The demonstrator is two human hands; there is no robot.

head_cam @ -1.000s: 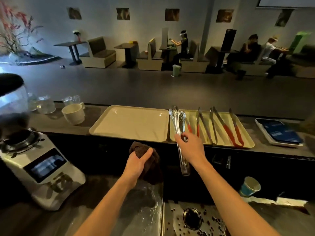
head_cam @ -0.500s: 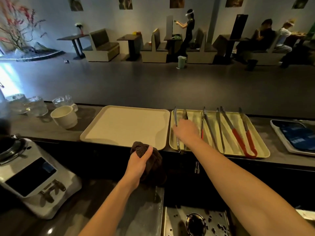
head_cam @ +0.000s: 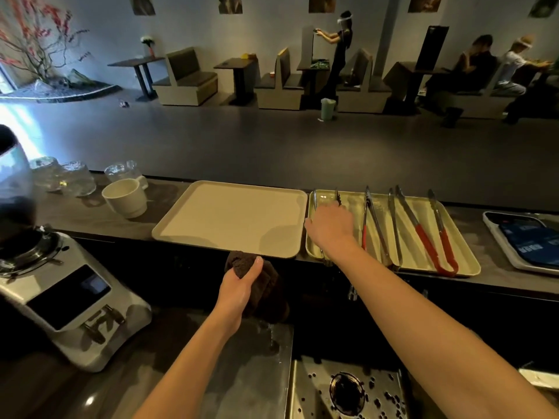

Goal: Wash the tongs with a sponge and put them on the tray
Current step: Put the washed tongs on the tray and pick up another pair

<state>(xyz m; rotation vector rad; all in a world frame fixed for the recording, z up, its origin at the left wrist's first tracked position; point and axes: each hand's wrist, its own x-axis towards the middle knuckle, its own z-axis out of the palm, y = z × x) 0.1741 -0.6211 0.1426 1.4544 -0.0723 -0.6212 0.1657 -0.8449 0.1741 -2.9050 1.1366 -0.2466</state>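
Your left hand (head_cam: 239, 290) sits low in the middle of the frame, forearm rising from the bottom edge. It grips a dark brown sponge (head_cam: 267, 287), thumb laid over the top and fingers wrapped behind. The sponge hangs below the counter's near edge, just under the left tray (head_cam: 211, 225).

Your right arm stretches out straight from the lower right corner. Your right hand (head_cam: 331, 228) lies palm down on the left end of the right tray (head_cam: 464, 252), thumb out to the left. Its fingers are hidden behind the back of the hand, so you cannot tell whether they clasp anything or lie loose.

Under that hand lie the tongs (head_cam: 315, 201). They are plain steel and lie lengthwise, tips toward the far rim and hinge end at the near rim.

Counting left to right: one cup (head_cam: 125, 201), two trays just beside each other and one sponge. To the right of your hand are a red-sleeved arm (head_cam: 364, 237), a steel pair (head_cam: 394, 231) and a red-handled pair (head_cam: 426, 240). That seems four pairs in all, though the crossing arms and your hand leave it unsure.
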